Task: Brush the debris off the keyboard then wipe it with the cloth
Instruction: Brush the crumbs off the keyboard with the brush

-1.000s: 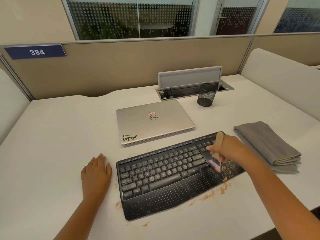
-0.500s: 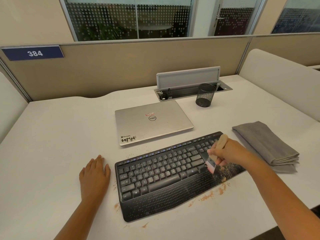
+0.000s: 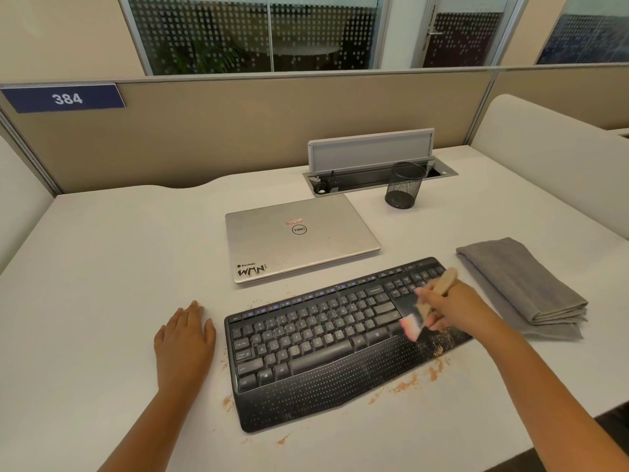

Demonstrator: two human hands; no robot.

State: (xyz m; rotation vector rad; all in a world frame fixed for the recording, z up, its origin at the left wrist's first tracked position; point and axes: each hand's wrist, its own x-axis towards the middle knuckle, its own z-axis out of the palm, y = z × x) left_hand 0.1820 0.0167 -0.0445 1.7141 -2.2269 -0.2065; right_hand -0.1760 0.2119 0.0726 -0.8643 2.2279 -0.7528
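I see the black keyboard (image 3: 326,338) lying slightly askew on the white table (image 3: 102,267), near its front edge; brown debris (image 3: 406,383) dusts its right palm rest and lies scattered on the table along its front and left sides; my right hand (image 3: 452,306) has its fingers curled round the wooden handle of a small brush (image 3: 429,306), whose blurred pale bristles sit over the keys near the right end; my left hand (image 3: 185,338) rests flat on the table just beside the keyboard's left edge, fingers straight and holding nothing; the folded grey cloth (image 3: 520,284) lies to the right, untouched; a closed silver laptop (image 3: 299,240) sits behind the keyboard, and a black mesh pen cup (image 3: 405,185) stands farther back.
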